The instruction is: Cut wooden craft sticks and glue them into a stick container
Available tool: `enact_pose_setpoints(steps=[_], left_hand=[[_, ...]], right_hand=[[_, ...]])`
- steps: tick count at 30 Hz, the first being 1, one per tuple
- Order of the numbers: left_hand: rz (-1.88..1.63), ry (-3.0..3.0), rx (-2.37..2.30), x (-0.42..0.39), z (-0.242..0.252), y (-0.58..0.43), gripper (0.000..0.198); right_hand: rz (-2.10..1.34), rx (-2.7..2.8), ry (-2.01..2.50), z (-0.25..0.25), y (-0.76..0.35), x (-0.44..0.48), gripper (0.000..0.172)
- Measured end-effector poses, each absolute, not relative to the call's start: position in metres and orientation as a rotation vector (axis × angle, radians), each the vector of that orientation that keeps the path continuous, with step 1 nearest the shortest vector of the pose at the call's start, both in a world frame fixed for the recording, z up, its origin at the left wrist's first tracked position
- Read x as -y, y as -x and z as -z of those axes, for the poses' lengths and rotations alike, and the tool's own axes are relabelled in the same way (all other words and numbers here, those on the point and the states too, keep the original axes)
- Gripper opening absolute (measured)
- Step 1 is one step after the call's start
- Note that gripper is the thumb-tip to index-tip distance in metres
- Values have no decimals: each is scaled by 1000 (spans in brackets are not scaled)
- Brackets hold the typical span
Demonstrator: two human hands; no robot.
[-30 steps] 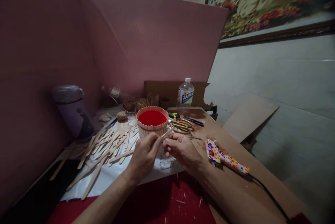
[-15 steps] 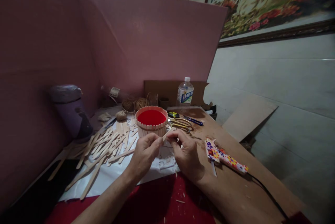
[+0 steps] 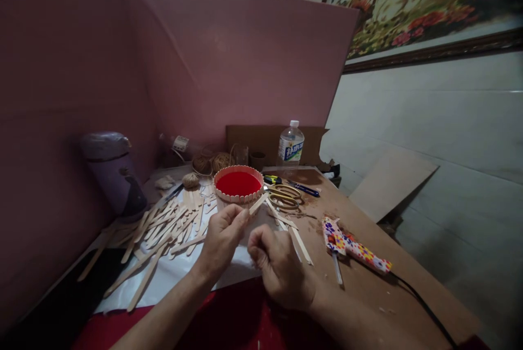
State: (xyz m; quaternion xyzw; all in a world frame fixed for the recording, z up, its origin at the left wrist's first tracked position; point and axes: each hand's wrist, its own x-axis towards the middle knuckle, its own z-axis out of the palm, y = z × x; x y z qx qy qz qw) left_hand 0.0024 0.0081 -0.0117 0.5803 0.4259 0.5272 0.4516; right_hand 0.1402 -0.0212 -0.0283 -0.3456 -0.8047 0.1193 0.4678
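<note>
My left hand [image 3: 223,238] pinches a wooden craft stick [image 3: 258,204] that points up and right toward a round holder [image 3: 239,183] with a red top and a wall of sticks. My right hand [image 3: 278,268] is curled closed nearer to me, apart from that stick; what its fingers hold, if anything, is hidden. Two or three loose sticks [image 3: 300,243] lie on the table just beyond its knuckles.
A heap of craft sticks [image 3: 163,224] covers a white sheet at the left. Gold scissors [image 3: 284,195], a pen [image 3: 304,189], a flower-patterned glue gun [image 3: 355,249] with its cord, a water bottle [image 3: 290,145], twine balls [image 3: 216,162] and a purple jug [image 3: 112,173] stand around. Pink boards wall off the back.
My right hand has let go of the stick and drawn back toward me, uncovering loose sticks on the table. My left hand still holds its stick, now slightly higher.
</note>
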Motion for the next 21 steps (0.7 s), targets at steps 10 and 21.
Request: enact_pose_setpoints(steps=[10,21], left_hand=[[-1302,-1649,-1093,-6,15,-1,31],[-1195,-2296,-1340,-4,24,1,25]], right_hand=[[-962,1456,977,24,-143,-2,27],[-1578,961,831,17,-139,0,21]])
